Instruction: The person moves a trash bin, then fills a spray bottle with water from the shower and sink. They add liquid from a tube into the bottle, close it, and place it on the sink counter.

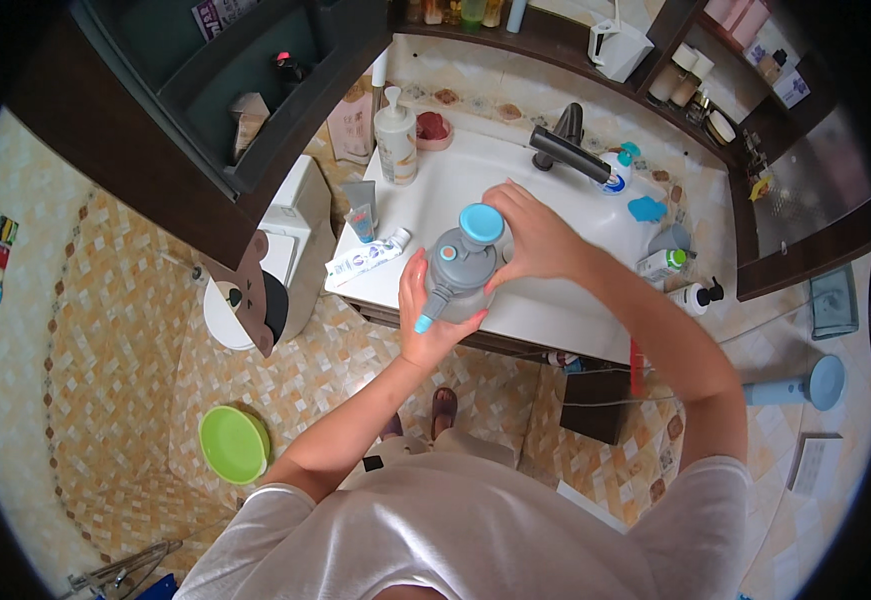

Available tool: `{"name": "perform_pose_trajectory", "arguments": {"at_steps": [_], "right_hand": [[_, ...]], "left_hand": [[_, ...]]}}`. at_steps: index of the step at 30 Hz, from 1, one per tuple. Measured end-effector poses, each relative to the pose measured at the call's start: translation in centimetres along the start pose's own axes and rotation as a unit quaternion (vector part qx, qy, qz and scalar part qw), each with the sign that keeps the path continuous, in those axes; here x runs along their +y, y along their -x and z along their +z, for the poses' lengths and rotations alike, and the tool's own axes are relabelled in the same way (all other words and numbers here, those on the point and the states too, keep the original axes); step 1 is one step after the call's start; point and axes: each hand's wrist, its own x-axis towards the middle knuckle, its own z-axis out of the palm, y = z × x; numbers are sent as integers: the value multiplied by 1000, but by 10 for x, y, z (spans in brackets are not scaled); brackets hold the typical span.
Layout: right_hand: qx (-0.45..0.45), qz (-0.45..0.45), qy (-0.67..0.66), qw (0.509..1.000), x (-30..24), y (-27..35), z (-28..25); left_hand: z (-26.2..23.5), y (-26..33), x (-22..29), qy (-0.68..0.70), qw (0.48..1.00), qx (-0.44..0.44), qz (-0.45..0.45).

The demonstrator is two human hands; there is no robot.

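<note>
A pump sprayer (460,264) with a grey head, round blue knob, blue nozzle tip and clear-looking body is held over the front edge of the white sink (545,310). The nozzle points back toward me. My left hand (429,330) wraps the body from the near left side, thumb along the front. On the right, my right hand (535,238) curves around the sprayer just beside the knob, fingers behind it and thumb low on its side. Part of the body is hidden by my hands. A white toothpaste tube (367,257) lies left of it on the counter.
A black faucet (570,150) rises behind the sink. A lotion bottle (395,140) stands at the back left, a hand-soap bottle (618,170) at the back right. An open cabinet door (185,110) juts in at upper left. A green basin (234,444) sits on the floor.
</note>
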Motion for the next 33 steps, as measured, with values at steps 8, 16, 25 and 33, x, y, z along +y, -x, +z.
{"name": "perform_pose_trajectory", "arguments": {"at_steps": [8, 16, 25, 33], "right_hand": [[105, 134, -24, 985, -23, 27, 23], [-61, 163, -206, 963, -7, 12, -2], [-267, 221, -243, 906, 7, -7, -2], [-54, 278, -330, 900, -20, 19, 45]], "left_hand": [[-2, 1, 1, -2, 999, -27, -36], [-32, 28, -40, 7, 994, -107, 2], [-84, 3, -204, -283, 922, -109, -241], [-84, 6, -215, -245, 937, -128, -212]]}}
